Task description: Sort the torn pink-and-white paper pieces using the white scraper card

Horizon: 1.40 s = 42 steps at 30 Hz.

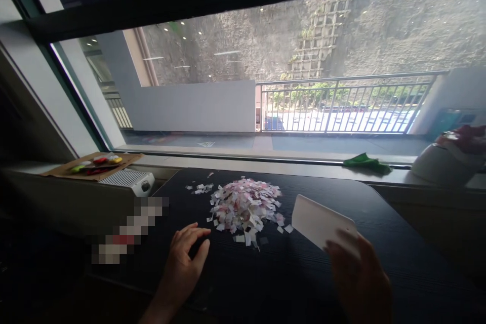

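A heap of small white and pinkish paper scraps [246, 205] lies on the dark table [288, 278]. My right hand [357, 268] grips a flat, pale, rounded-corner scraper [321, 220] by its near right end, fingers over its face and slightly blurred. The scraper is tilted, its far left edge just right of the heap. To the left of the scraps, my left hand [188, 255] hovers with fingers curved and the thumb apart, holding nothing. A few stray scraps [203, 189] lie at the heap's far left.
A pixelated patch [131, 230] covers something at the table's left. Beyond the table runs a window sill [304, 169] bearing a green cloth [366, 163] and a white rounded object [448, 157]. Cardboard [61, 172] with colourful items lies at left, beside a white vented device [129, 180].
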Each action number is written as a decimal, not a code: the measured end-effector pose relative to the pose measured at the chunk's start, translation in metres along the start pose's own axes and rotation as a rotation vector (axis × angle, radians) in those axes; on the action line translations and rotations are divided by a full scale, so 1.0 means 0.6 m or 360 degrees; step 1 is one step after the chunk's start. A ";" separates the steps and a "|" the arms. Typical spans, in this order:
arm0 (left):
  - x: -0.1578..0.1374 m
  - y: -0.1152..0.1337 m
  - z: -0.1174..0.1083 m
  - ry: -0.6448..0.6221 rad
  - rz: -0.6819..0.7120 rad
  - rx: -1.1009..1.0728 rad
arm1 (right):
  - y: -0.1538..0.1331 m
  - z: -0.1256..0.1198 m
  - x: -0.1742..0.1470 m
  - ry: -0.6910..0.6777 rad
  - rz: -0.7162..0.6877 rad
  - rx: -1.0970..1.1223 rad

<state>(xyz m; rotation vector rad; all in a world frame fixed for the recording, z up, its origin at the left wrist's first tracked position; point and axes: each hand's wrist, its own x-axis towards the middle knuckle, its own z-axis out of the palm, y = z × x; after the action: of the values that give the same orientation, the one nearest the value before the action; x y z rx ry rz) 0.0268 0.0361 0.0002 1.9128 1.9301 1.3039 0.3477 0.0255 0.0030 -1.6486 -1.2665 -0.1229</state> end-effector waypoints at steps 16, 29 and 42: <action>0.001 0.001 -0.003 -0.0062 0.0004 0.0044 | -0.003 0.008 -0.008 -0.0103 -0.0131 0.0282; 0.003 -0.013 -0.002 -0.0055 -0.0001 0.0019 | -0.017 0.010 -0.008 -0.0151 -0.0077 0.0523; 0.005 -0.027 -0.001 -0.0043 -0.0013 -0.0038 | -0.021 0.006 -0.010 -0.0124 0.0070 0.0453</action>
<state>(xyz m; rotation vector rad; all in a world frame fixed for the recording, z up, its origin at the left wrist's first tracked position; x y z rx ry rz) 0.0138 0.0412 -0.0083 1.8995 1.8992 1.2857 0.3335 0.0234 0.0056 -1.4448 -1.2425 0.1440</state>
